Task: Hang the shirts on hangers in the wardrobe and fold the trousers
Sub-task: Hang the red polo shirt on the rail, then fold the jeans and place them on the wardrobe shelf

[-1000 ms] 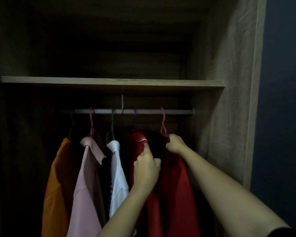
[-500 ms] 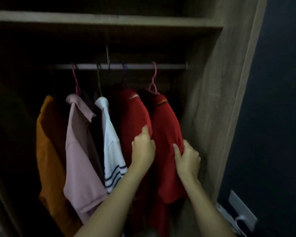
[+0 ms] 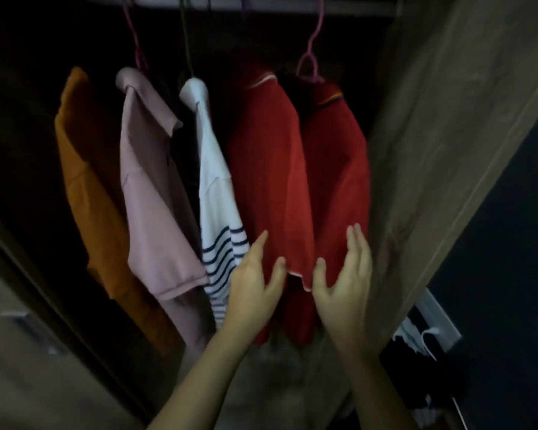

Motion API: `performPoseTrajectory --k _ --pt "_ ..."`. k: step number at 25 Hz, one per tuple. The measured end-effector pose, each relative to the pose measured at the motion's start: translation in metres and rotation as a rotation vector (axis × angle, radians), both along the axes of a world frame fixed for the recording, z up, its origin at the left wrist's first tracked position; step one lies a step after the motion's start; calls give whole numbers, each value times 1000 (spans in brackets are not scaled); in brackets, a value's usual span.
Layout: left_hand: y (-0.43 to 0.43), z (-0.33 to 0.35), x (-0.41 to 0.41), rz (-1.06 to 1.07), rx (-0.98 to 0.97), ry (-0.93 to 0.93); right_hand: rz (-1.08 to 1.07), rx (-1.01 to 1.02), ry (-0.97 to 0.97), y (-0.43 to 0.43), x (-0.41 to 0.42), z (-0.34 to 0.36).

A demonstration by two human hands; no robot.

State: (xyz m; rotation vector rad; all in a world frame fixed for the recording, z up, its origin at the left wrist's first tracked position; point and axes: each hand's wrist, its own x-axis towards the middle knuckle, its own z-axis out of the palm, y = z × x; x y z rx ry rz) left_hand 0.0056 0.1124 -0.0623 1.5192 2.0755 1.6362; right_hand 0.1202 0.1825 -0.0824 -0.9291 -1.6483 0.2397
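A: Wardrobe (image 3: 432, 150), dim light. What hangs under the rail (image 3: 261, 1)?

B: Five shirts in a row, all inside the wardrobe. From the left: orange shirt (image 3: 84, 181), pink shirt (image 3: 156, 197), striped shirt (image 3: 215, 197) in white with dark bands low down, then the left red shirt (image 3: 261, 166) and the right red shirt (image 3: 339, 166).

A: Hangers?

B: A pink hanger (image 3: 311, 57) rises from the right red shirt to the rail. A second pink hanger (image 3: 134, 35) stands above the pink shirt and a green hanger (image 3: 185, 35) above the striped one. The others are lost in the dark.

A: Hands?

B: Both are raised low in front of the red shirts. Left hand (image 3: 255, 283): fingers straight and spread, thumb out, lying over the border between the striped shirt and the left red shirt. It grips nothing. Right hand (image 3: 345, 280): flat, fingers straight and pointing up, in front of the lower part of the right red shirt, thumb held apart. Nothing gripped either.

A: Contact with the cloth?

B: Cannot tell, the picture is blurred there.

A: Between the hands?

B: The pale-edged sleeve hem of the left red shirt hangs between the two thumbs.

A: Surroundings?

B: Low right, beyond the wardrobe's side panel, a white wall socket (image 3: 441, 324) with a white cable (image 3: 429, 349) on a dark wall (image 3: 510, 243).
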Motion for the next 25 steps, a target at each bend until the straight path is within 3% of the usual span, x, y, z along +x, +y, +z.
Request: performPoseTrajectory --k 2,5,9,13,22,25 --pt "-40 -24 -8 60 3 -33 76 -2 -21 -28 -10 -23" --pt "-116 -69 -23 115 -164 -30 246 -111 -105 -89 -27 -66" --pt "-240 -147 -45 245 -450 -92 477 -276 -337 -200 -55 -136" --pt "-361 -207 -61 407 -612 -199 677 -392 -616 -296 -79 -192" --pt "-556 -339 -49 782 -902 -494 1154 -148 -1425 -401 -164 -309" --pt "-584 -392 -32 915 -910 -608 1267 -55 -1521 -431 -201 -367"
